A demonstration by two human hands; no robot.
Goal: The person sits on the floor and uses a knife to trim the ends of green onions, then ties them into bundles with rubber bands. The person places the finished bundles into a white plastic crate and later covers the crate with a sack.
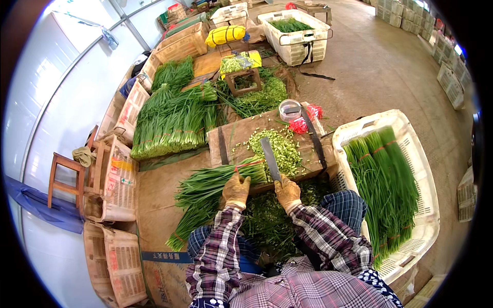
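Observation:
My gloved left hand (236, 190) grips a bunch of green garlic chives (210, 179) lying across the near edge of a covered work board (246, 133). A red tie (249, 164) circles the bunch close to its pale cut ends. In my gloved right hand (287, 192) is a broad-bladed knife (271, 159), its blade pointing away from me, just right of the stem ends. Chopped pale stem pieces (283, 148) lie heaped around and beyond the blade. Whether the blade touches the stems I cannot tell.
At right stands a white plastic crate (429, 215) with tied chive bunches (385, 184). More bunches (173, 123) are stacked at far left. A clear round tub (289, 109) and red ties (298, 125) sit on the board. Leaf trimmings (269, 227) cover the floor between my knees.

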